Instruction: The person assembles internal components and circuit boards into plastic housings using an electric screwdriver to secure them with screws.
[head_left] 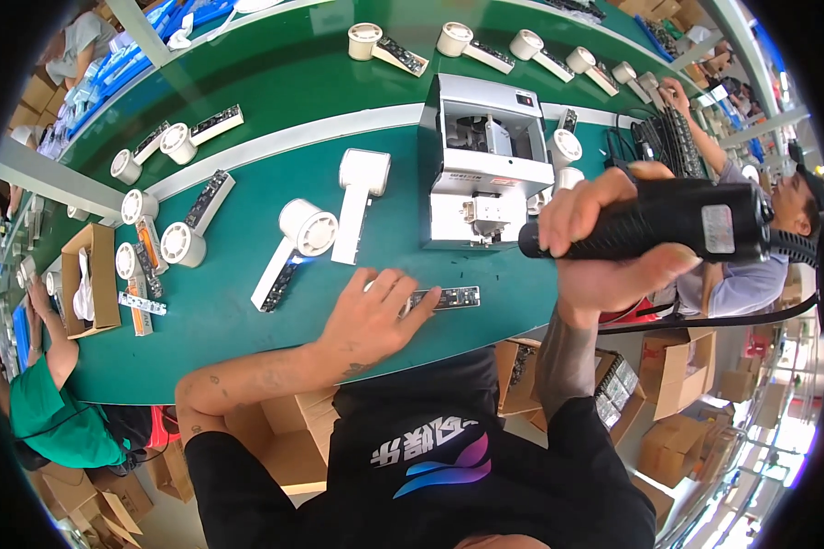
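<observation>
Black tool gripped above a green tabletop

From where we stand, a worker's right hand is wrapped around the thick body of the tool, holding it off the surface with a ribbed cable at its rear. The left hand bends low over a slim circuit-board piece lying near the tabletop's front edge; whether those fingers pinch or merely rest is hidden. Just beyond lie two white fan-shaped units, side by side, left of a silver-and-black machine. At far left sits a cardboard box.
</observation>
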Motion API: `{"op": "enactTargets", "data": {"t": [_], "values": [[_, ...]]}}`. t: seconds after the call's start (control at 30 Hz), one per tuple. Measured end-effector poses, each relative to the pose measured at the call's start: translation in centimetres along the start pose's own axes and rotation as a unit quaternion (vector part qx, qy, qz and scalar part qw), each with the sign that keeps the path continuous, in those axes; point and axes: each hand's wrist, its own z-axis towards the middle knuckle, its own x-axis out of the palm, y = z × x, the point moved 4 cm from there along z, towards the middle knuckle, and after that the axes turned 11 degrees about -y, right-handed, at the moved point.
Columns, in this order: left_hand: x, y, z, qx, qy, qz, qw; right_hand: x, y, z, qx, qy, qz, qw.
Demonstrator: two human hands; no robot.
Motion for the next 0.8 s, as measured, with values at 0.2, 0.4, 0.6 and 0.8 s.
{"op": "enactTargets", "data": {"t": [0.2, 0.4, 0.6, 0.8], "values": [[-0.1, 0.0, 0.0, 0.002, 0.028, 0.016, 0.999, 2.6, -2.1, 1.2, -0.082, 0.086, -0.091, 0.989], [-0.1, 0.1, -0.2, -0.003, 0.025, 0.014, 1.0, 0.0, -2.3, -1.1, 0.025, 0.077, -0.053, 0.995], [0.0, 0.1, -0.3, 0.003, 0.021, 0.014, 1.0, -1.6, -1.3, -3.7, 0.08, 0.048, -0.032, 0.995], [-0.2, 0.0, 0.0, 0.006, 0.0, 0.002, 1.0, -2.2, -2.0, -4.3, 0.092, 0.045, -0.059, 0.993]]}}
